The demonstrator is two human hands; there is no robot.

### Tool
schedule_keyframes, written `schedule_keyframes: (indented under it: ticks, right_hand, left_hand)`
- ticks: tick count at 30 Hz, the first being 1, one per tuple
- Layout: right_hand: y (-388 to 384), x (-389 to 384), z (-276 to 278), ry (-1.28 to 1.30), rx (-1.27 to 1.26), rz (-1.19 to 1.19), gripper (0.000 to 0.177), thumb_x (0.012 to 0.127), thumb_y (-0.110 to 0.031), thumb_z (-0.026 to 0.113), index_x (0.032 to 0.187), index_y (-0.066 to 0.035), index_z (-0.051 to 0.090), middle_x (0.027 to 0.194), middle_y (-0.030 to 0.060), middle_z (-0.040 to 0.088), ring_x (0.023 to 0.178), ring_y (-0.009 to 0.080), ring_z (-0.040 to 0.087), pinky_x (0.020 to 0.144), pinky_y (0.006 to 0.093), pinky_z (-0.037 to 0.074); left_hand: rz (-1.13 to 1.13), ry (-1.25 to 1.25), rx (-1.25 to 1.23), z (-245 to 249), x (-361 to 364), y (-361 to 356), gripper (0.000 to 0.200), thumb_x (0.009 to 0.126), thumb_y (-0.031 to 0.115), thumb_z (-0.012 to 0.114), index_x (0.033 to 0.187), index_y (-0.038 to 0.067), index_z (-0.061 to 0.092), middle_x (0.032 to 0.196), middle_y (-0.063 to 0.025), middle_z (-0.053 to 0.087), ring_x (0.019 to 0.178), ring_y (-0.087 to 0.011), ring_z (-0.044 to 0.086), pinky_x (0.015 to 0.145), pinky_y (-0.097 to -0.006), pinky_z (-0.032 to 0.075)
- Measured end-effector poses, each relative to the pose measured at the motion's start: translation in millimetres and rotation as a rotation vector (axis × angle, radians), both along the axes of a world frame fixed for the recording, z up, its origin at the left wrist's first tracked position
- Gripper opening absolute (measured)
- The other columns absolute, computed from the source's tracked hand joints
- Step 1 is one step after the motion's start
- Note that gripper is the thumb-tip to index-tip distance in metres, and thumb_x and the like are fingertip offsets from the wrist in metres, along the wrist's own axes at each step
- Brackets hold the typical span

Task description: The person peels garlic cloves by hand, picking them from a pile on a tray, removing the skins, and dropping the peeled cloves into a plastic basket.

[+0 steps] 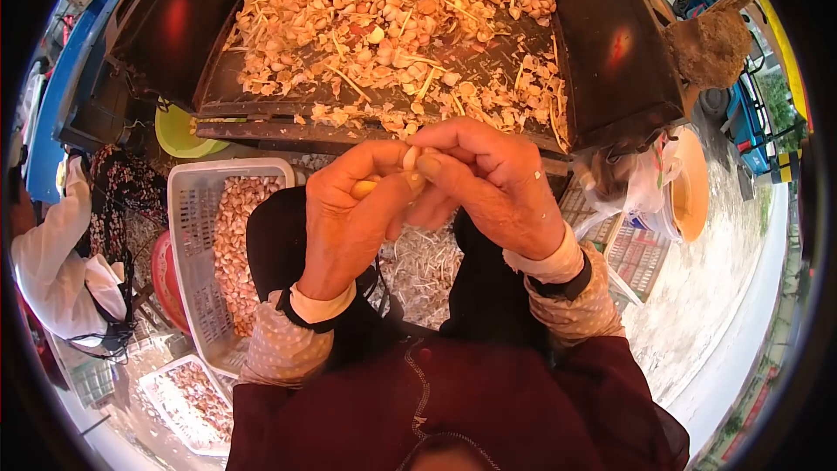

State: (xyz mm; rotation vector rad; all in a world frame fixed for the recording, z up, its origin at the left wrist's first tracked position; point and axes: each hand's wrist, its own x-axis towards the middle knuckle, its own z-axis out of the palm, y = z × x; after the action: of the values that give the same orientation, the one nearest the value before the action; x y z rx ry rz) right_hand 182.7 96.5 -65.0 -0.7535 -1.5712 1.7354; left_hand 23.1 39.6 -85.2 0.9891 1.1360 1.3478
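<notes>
My left hand (pixel 344 209) and my right hand (pixel 493 176) meet at the fingertips just in front of the table's near edge. Between them is a pale garlic clove (pixel 411 158), pinched by my right thumb and forefinger, with the left fingertips against it. A small yellow piece (pixel 364 188) shows in the curled fingers of my left hand; its kind and far end are hidden. Beyond my hands, a heap of garlic cloves (pixel 397 57) with loose skins and dry stalks covers much of the dark tabletop (pixel 288 106).
Left of my knees stands a white plastic basket (pixel 185 209) with garlic cloves. Near it are a green basin (pixel 187 133), a red basin (pixel 167 279), a white tray (pixel 166 375) and another person's sleeve (pixel 52 235). A bucket (pixel 689 183) stands right. Scraps (pixel 423 270) litter the ground.
</notes>
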Motion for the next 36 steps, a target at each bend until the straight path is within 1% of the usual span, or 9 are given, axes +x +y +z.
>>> schedule_keyframes:
  ticks: [9, 11, 15, 19, 24, 28, 30, 34, 36]
  right_hand:
    - [5.5, -8.3, -10.3, -0.095, 0.007, 0.052, 0.017, 0.096, -0.004, 0.051, 0.109, 0.004, 0.057, 0.086, 0.0107, 0.067, 0.068, 0.0172, 0.068, 0.056, 0.0255, 0.055]
    - [-0.1, -19.5, -17.9, -0.307, 0.814, -0.075, 0.023, 0.09, -0.003, 0.056, 0.113, 0.0, 0.057, 0.088, 0.0136, 0.067, 0.066, 0.0259, 0.068, 0.055, 0.0307, 0.054]
    - [-15.2, -51.0, -16.1, -0.441, 1.236, -0.117, 0.037, 0.086, -0.013, 0.068, 0.12, -0.005, 0.058, 0.08, 0.0119, 0.067, 0.061, 0.0288, 0.066, 0.054, 0.0334, 0.051]
    - [20.7, -29.6, -14.7, -0.401, 0.859, -0.032, 0.039, 0.086, -0.018, 0.067, 0.12, -0.003, 0.057, 0.08, 0.0151, 0.067, 0.067, 0.0335, 0.065, 0.057, 0.0368, 0.051]
    - [129.1, 30.2, -64.7, -0.417, 0.375, -0.276, 0.027, 0.089, -0.008, 0.062, 0.113, 0.001, 0.064, 0.074, 0.0112, 0.065, 0.055, 0.0161, 0.066, 0.053, 0.0271, 0.05]
    - [161.7, 19.4, -90.1, -0.631, 0.552, -0.122, 0.025, 0.081, -0.009, 0.068, 0.104, 0.0, 0.068, 0.08, 0.0146, 0.068, 0.064, 0.0246, 0.068, 0.066, 0.0352, 0.053]
    - [176.4, 12.3, -116.8, -0.733, 0.801, -0.09, 0.025, 0.079, -0.011, 0.07, 0.102, -0.001, 0.069, 0.082, 0.0162, 0.068, 0.072, 0.028, 0.068, 0.071, 0.037, 0.052]
    - [183.4, 10.2, -119.5, -0.827, 0.856, -0.052, 0.024, 0.074, -0.014, 0.074, 0.092, 0.0, 0.067, 0.08, 0.0179, 0.068, 0.085, 0.0327, 0.066, 0.077, 0.0399, 0.052]
    - [177.2, 10.2, -108.1, -0.806, 0.806, -0.059, 0.024, 0.074, -0.013, 0.074, 0.091, 0.001, 0.066, 0.077, 0.0167, 0.068, 0.078, 0.0296, 0.068, 0.073, 0.0395, 0.053]
  left_hand:
    - [-0.126, -0.451, -0.18, -25.0, -23.3, 13.1, 0.021, 0.095, 0.019, 0.056, 0.105, 0.001, 0.062, 0.074, -0.0007, 0.06, 0.05, -0.0044, 0.046, 0.043, -0.0196, 0.03]
    - [-0.116, -0.724, -0.267, -34.4, -25.9, 14.5, 0.028, 0.097, 0.026, 0.054, 0.108, 0.001, 0.06, 0.075, -0.0004, 0.059, 0.053, -0.0054, 0.048, 0.041, -0.0187, 0.03]
    - [0.121, -0.729, -0.327, -31.5, -16.6, 14.8, 0.035, 0.1, 0.034, 0.051, 0.11, 0.002, 0.058, 0.081, -0.0036, 0.062, 0.056, -0.0102, 0.055, 0.038, -0.017, 0.038]
    - [0.054, -0.94, -0.256, -48.7, -57.7, 6.3, 0.037, 0.1, 0.03, 0.052, 0.11, -0.005, 0.059, 0.089, -0.0116, 0.059, 0.063, -0.0129, 0.052, 0.036, -0.0172, 0.036]
    - [0.166, -0.988, 0.043, -42.1, -138.9, -30.5, 0.037, 0.101, 0.022, 0.05, 0.117, -0.011, 0.052, 0.102, -0.0217, 0.054, 0.076, -0.0158, 0.051, 0.038, -0.0167, 0.035]
    - [0.281, -0.828, 0.124, -92.1, -237.9, -77.4, 0.04, 0.097, 0.023, 0.058, 0.125, -0.005, 0.051, 0.122, -0.0231, 0.05, 0.101, -0.0286, 0.059, 0.065, -0.0247, 0.055]
    - [0.833, -0.67, -0.161, -103.4, -246.9, -96.7, 0.05, 0.092, 0.025, 0.064, 0.132, 0.0, 0.046, 0.144, -0.021, 0.031, 0.122, -0.0405, 0.047, 0.092, -0.0426, 0.051]
    - [1.015, -0.637, -0.345, -153.6, -271.8, -136.9, 0.059, 0.089, 0.026, 0.068, 0.137, 0.005, 0.042, 0.152, -0.0172, 0.015, 0.128, -0.0471, 0.038, 0.104, -0.0543, 0.04]
    - [1.09, -0.432, -0.364, -156.2, -263.2, -135.7, 0.05, 0.091, 0.023, 0.065, 0.134, 0.004, 0.047, 0.145, -0.0173, 0.034, 0.123, -0.0393, 0.047, 0.099, -0.045, 0.045]
